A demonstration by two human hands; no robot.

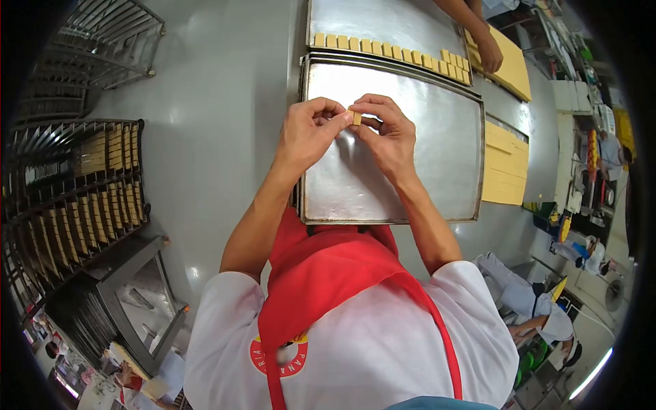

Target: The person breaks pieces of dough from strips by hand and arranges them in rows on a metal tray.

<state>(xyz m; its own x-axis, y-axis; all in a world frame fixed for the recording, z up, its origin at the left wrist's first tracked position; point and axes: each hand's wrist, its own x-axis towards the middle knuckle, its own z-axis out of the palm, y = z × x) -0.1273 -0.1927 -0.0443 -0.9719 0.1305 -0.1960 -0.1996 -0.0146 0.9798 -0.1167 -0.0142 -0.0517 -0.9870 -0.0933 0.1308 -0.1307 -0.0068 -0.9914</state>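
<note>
My left hand (pixel 305 134) and my right hand (pixel 391 134) meet above a metal baking tray (pixel 403 179). Between their fingertips is a small yellow dough piece (pixel 357 118). Both hands pinch it, and the fingers partly cover it. Whether it is one piece or two pressed together, I cannot tell. Just beyond, a second metal tray (pixel 383 17) carries a row of dough pieces (pixel 366 46) along its near edge. More small pieces (pixel 454 66) are grouped at that tray's right end.
A co-worker's hand (pixel 487 49) rests by a thick yellow dough slab (pixel 511 65) at the upper right. Below lies a cut dough sheet (pixel 504 167). Racks (pixel 102 205) of filled trays stand at left. Another person (pixel 540 307) works at lower right.
</note>
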